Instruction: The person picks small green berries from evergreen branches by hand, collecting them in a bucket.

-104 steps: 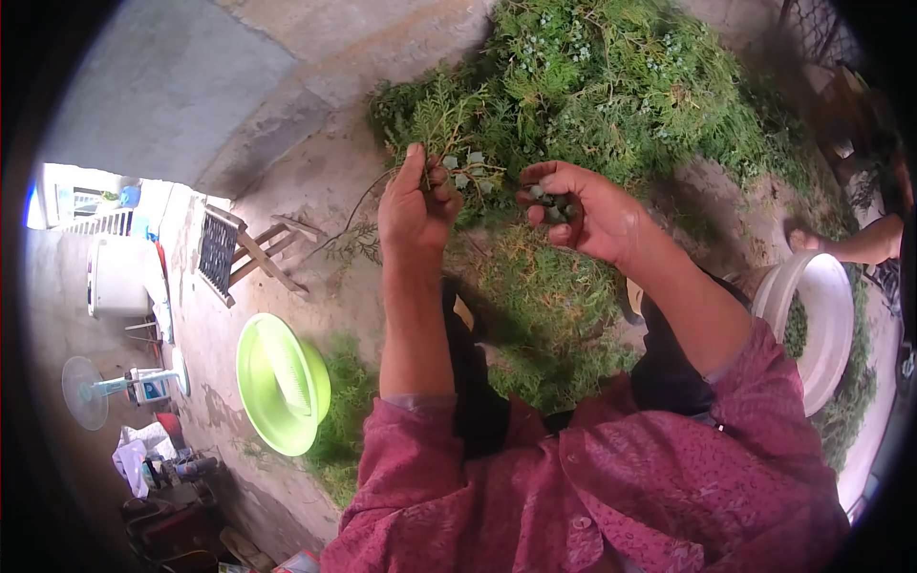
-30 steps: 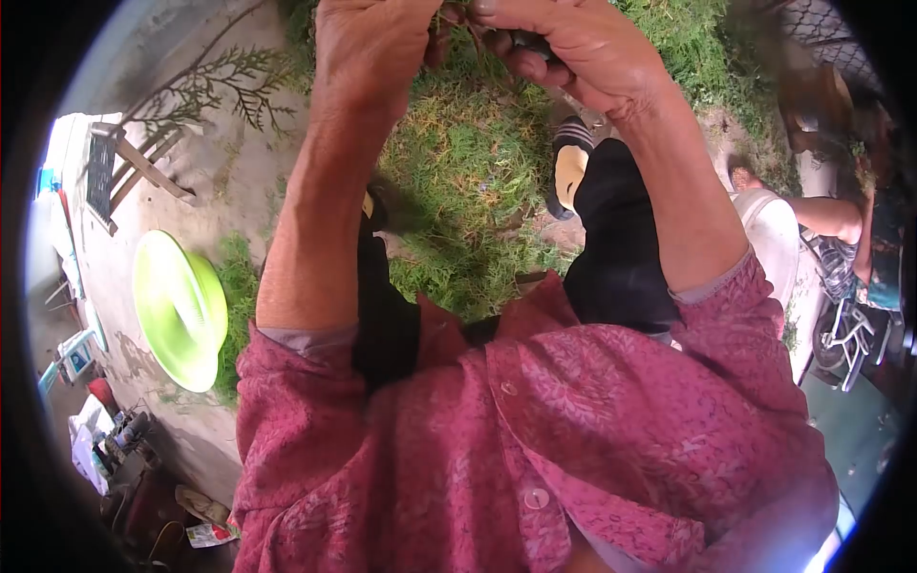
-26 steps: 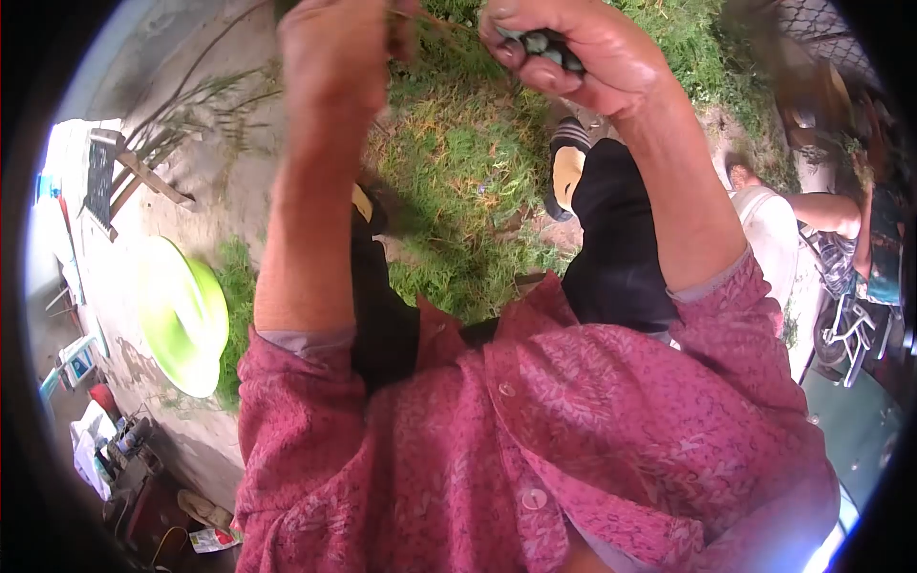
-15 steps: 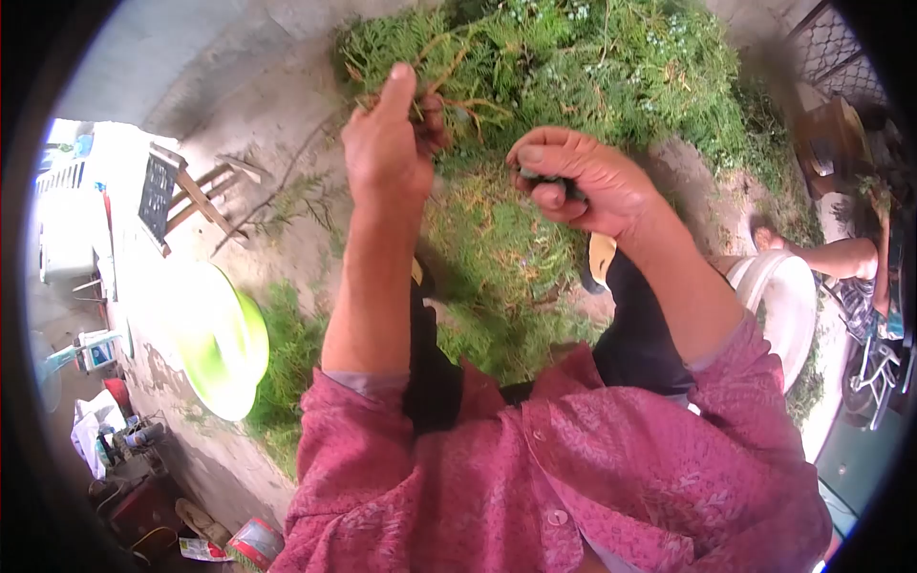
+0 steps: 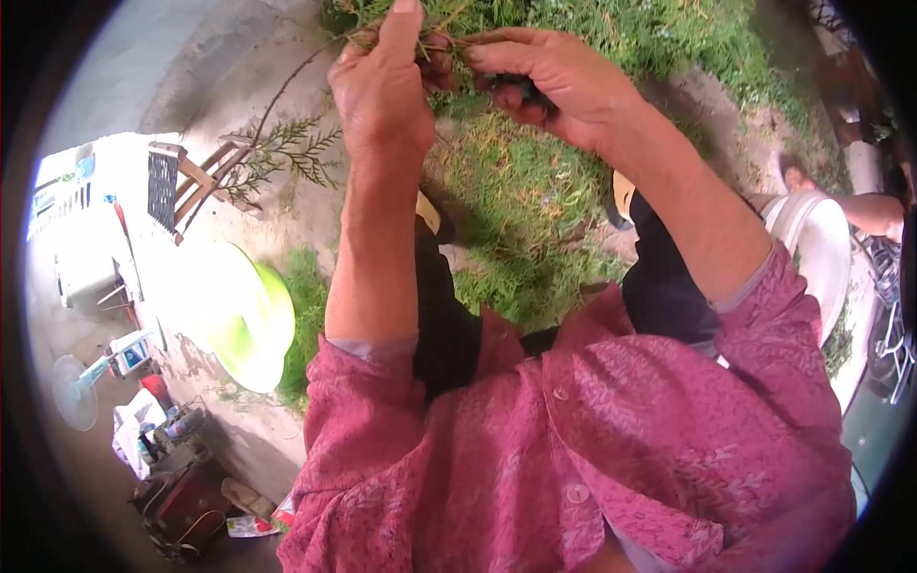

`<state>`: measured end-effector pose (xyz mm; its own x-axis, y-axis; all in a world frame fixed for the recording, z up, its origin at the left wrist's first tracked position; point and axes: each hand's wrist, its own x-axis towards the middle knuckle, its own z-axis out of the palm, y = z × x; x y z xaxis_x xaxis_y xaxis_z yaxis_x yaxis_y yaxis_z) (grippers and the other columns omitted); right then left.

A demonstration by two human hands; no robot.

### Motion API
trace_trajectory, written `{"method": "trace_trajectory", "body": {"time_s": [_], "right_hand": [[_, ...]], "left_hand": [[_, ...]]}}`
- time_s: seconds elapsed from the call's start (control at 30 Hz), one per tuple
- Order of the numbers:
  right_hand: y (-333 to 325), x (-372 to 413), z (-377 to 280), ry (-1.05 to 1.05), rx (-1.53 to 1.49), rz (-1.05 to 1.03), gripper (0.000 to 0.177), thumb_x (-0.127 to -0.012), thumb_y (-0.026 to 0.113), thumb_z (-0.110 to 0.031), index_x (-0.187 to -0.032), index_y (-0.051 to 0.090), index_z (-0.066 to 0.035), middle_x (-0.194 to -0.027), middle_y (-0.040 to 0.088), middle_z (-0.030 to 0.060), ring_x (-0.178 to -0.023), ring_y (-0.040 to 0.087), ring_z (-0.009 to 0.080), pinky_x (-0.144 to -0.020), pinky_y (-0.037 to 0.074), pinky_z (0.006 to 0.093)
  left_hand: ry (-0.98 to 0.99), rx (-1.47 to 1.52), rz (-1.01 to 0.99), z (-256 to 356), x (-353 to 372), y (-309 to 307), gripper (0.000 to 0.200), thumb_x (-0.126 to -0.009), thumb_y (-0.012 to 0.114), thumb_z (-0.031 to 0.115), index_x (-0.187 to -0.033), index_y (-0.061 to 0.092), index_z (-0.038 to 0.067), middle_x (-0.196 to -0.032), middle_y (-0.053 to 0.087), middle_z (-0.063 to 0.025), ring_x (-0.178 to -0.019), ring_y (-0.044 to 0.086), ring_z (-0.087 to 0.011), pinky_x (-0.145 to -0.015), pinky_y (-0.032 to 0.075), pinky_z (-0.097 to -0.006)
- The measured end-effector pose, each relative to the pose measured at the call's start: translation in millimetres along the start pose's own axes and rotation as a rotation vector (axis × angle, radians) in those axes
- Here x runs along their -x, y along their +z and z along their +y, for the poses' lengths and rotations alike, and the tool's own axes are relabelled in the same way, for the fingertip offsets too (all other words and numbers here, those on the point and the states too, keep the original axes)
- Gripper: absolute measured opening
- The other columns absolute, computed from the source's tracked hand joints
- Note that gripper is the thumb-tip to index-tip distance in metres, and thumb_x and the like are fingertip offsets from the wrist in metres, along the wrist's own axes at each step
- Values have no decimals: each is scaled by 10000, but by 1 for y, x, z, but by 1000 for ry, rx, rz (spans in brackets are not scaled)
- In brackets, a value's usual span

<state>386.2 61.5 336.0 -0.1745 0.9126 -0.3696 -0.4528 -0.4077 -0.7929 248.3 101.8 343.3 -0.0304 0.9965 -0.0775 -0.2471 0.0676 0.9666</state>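
Observation:
My left hand (image 5: 387,105), at the top centre, is closed around a leafy conifer branch (image 5: 285,88). The branch's thin brown stem runs down to the left, with a green sprig hanging from it. Close on the right, my right hand (image 5: 573,86) has its thumb and forefinger at the branch's twigs. In its curled fingers sits a small dark object (image 5: 521,89), mostly covered, whose kind I cannot make out. Loose green clippings (image 5: 521,201) cover the ground below, between my feet.
A large heap of conifer branches (image 5: 669,38) lies beyond my hands. To the left stand a bright green basin (image 5: 272,325) and a wooden stool (image 5: 162,196). A white bucket (image 5: 831,253) is at the right, near another person's limb (image 5: 871,212). A fan (image 5: 74,392) stands far left.
My right hand has come left and up to the twigs beside my left hand. The view has shifted, and both hands now sit higher in it.

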Motion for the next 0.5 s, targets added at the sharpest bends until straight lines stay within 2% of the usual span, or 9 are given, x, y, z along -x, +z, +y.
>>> {"method": "trace_trajectory", "body": {"time_s": [0.07,0.1,0.23,0.33,0.4,0.43,0.47,0.5], "right_hand": [[2,0,1,-71,121,-10,149,-745,641,-144,-852,617,-44,-688,567,6,-531,486,65,-403,322,196],[2,-1,2,-88,130,-26,125,-732,645,-153,-793,623,-46,-663,569,7,-522,494,68,-415,324,203],[-2,-10,8,-84,112,-46,119,-717,642,-160,-755,617,-50,-647,570,19,-485,482,70,-395,313,201],[-2,-7,0,-8,188,-105,113,-702,637,-159,-711,609,-49,-618,561,25,-439,468,73,-369,308,201],[-5,1,-10,204,102,-309,111,-695,635,-151,-681,603,-46,-590,551,29,-414,460,73,-350,311,201],[-2,4,-6,242,113,-303,112,-690,638,-139,-650,595,-43,-561,542,33,-407,459,75,-354,329,203],[2,11,0,215,75,-323,137,-711,623,-132,-761,599,-7,-605,542,40,-424,454,67,-347,331,191],[4,15,8,183,167,-377,159,-711,631,-128,-791,608,8,-638,561,44,-473,483,74,-385,371,203]], "left_hand": [[-30,40,-22,1,-1,-1,169,-810,605,171,-842,566,9,-722,583,-76,-583,538,-154,-480,436,-274],[36,82,-15,0,-1,1,169,-812,602,163,-852,561,4,-736,587,-82,-589,551,-156,-470,441,-282],[-20,12,-24,3,0,-2,165,-814,600,154,-873,558,6,-763,590,-78,-628,565,-155,-494,447,-272],[45,68,-14,5,4,4,151,-826,579,139,-895,556,7,-783,584,-78,-642,566,-169,-518,460,-277],[62,-46,2,5,9,1,195,-807,588,207,-743,571,24,-607,547,-41,-478,467,-111,-443,385,-239],[48,-125,33,12,11,-1,184,-813,583,209,-756,574,35,-615,537,-30,-495,469,-102,-448,382,-236],[49,-168,45,17,8,-5,189,-818,577,220,-758,564,41,-616,527,-25,-496,462,-98,-443,375,-233],[45,-177,66,21,4,-13,194,-823,572,230,-761,554,47,-617,516,-20,-497,455,-94,-438,368,-230]]}}
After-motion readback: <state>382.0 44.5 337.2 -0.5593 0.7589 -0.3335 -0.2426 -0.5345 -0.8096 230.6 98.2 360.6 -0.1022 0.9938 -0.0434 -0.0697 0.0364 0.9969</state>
